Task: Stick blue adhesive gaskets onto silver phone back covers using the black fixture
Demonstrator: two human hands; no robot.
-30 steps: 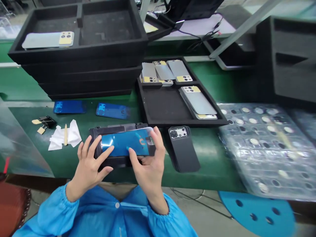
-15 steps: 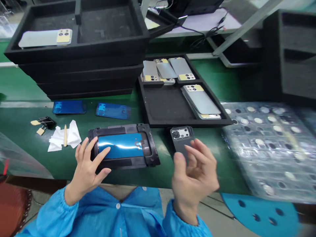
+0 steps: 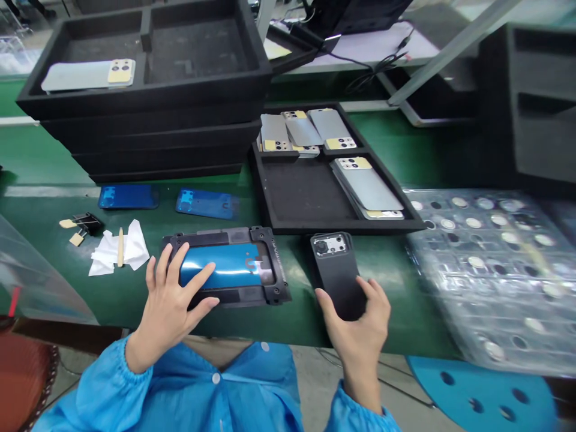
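My left hand (image 3: 173,300) lies with its fingers spread over the left end of a black frame fixture (image 3: 252,295). A blue film-covered panel (image 3: 225,267) sits inside that fixture, and my fingertips touch its left part. To the right, my right hand (image 3: 362,324) has its thumb and fingers around the lower end of a dark phone back (image 3: 337,273) with a silver camera area at its top. The phone back lies flat on the green table (image 3: 288,324).
Two blue films (image 3: 128,196) lie behind the fixture. White wipes (image 3: 135,246), a wooden stick and a binder clip (image 3: 90,223) are at left. Behind stand stacked black trays (image 3: 171,138) and a tray (image 3: 292,227) of silver panels. Clear plastic trays (image 3: 499,288) lie at right.
My right hand has lowered and opened out around the dark phone back's lower end. My left hand has shifted slightly right over the fixture, its fingers spread.
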